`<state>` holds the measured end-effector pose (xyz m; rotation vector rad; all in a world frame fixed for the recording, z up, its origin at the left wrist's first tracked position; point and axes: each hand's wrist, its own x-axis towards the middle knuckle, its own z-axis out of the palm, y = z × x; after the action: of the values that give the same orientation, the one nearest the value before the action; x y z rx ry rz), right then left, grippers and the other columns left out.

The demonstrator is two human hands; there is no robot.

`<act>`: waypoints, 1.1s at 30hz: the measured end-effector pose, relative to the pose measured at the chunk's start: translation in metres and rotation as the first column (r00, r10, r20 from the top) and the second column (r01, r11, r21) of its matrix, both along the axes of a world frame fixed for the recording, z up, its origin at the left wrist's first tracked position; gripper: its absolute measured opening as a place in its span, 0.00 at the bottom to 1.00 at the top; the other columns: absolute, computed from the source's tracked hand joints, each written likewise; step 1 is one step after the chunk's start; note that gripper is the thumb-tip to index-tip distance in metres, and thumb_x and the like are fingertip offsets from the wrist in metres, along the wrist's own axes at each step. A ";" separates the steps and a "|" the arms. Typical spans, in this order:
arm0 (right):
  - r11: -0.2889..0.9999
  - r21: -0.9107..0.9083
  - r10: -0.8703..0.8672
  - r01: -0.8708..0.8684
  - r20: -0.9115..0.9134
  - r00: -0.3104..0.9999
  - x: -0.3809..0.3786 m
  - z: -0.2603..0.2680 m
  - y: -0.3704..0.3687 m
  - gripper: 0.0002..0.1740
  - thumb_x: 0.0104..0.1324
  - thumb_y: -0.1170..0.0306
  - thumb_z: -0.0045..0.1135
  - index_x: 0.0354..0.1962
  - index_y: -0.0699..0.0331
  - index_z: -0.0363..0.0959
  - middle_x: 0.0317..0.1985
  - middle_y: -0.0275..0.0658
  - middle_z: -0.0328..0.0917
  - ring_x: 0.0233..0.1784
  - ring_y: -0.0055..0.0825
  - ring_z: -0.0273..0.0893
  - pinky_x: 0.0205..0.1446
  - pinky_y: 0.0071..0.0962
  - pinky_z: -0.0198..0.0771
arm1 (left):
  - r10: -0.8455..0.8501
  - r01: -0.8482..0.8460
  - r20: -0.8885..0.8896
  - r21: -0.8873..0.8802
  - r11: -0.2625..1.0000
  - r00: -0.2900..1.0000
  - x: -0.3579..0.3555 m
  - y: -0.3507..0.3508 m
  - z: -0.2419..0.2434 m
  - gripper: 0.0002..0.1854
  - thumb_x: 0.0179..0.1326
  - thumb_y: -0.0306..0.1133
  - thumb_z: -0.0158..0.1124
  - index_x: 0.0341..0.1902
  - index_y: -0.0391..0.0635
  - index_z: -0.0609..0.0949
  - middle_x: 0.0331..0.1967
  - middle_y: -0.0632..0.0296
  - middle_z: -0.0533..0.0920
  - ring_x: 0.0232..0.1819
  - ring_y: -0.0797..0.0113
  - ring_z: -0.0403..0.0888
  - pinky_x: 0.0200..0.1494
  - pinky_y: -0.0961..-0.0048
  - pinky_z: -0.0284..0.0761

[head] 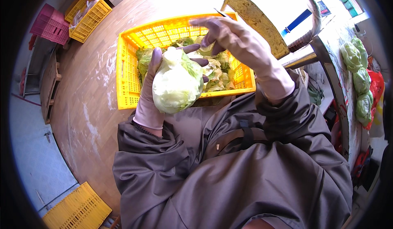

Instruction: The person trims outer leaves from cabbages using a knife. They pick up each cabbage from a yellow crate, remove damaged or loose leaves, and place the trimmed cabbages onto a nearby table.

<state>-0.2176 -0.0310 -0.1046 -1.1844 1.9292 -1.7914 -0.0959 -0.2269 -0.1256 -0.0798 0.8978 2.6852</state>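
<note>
My left hand (pixel 152 84), in a pale glove with dark fingers, holds a head of lettuce (pixel 176 83) upright, its pale stem end at the top. Its fingers wrap behind the head. Over the far right part of a yellow plastic crate (pixel 122 75) is my right hand (pixel 233 40), gloved alike, apart from the lettuce, with its fingers bent. A thin dark blade-like thing (pixel 221 13) shows behind that hand; its grip is hidden. Inside the crate lie loose lettuce leaves (pixel 216 75), some browned.
Several lettuce heads (pixel 362 81) line a worktop (pixel 353 121) at right, beside a red plastic bag (pixel 374 97). A worn yellow panel (pixel 254 20) rises behind the crate. Another yellow crate (pixel 89 17) and a pink basket (pixel 53 27) stand at upper left. A yellow slatted piece (pixel 78 207) is at lower left.
</note>
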 end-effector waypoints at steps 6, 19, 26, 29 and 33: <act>0.961 0.259 0.088 -0.094 0.033 0.996 0.026 0.023 0.010 0.26 0.68 0.52 0.61 0.53 0.63 0.77 0.35 0.29 0.79 0.27 0.13 0.64 0.35 0.15 0.63 | 0.017 -0.021 0.027 0.129 0.991 0.999 -0.011 -0.002 -0.012 0.48 0.63 0.68 0.55 0.69 0.35 0.64 0.58 0.42 0.77 0.54 0.52 0.81 0.59 0.58 0.79; 0.924 -0.379 0.238 -0.053 0.458 0.857 0.021 0.017 0.001 0.28 0.70 0.55 0.59 0.55 0.70 0.71 0.44 0.49 0.81 0.34 0.23 0.82 0.36 0.18 0.78 | 0.094 -0.102 -0.074 -0.106 0.989 0.993 0.017 0.019 0.011 0.49 0.61 0.71 0.55 0.70 0.39 0.64 0.54 0.49 0.78 0.53 0.56 0.81 0.53 0.62 0.81; 0.835 0.278 -0.474 0.475 -0.077 0.877 0.016 0.003 0.001 0.23 0.74 0.53 0.53 0.52 0.64 0.78 0.41 0.38 0.85 0.36 0.18 0.80 0.38 0.20 0.76 | 0.103 -0.114 -0.094 -0.126 0.985 0.990 0.013 0.014 0.011 0.52 0.59 0.73 0.54 0.68 0.35 0.66 0.57 0.46 0.77 0.52 0.58 0.82 0.50 0.66 0.83; 0.996 0.026 -0.083 0.080 0.127 0.988 0.040 0.012 0.016 0.20 0.68 0.59 0.64 0.52 0.63 0.78 0.39 0.34 0.84 0.30 0.16 0.75 0.32 0.17 0.70 | 0.124 -0.128 -0.041 -0.123 0.984 0.991 0.014 0.015 0.012 0.50 0.60 0.73 0.53 0.67 0.35 0.67 0.58 0.46 0.77 0.56 0.57 0.80 0.56 0.63 0.80; 0.976 0.194 0.143 -0.094 -0.258 0.956 0.056 0.020 0.015 0.25 0.53 0.70 0.76 0.49 0.60 0.79 0.29 0.36 0.79 0.29 0.24 0.77 0.32 0.25 0.70 | 0.110 -0.115 -0.049 -0.117 0.987 0.993 0.012 0.016 0.012 0.46 0.63 0.71 0.50 0.66 0.37 0.68 0.59 0.47 0.76 0.62 0.55 0.75 0.62 0.60 0.75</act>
<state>-0.1620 -0.0164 -0.0843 -1.5095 2.0618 -1.4214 -0.0837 -0.2108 -0.1134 -0.1028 1.0981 2.7432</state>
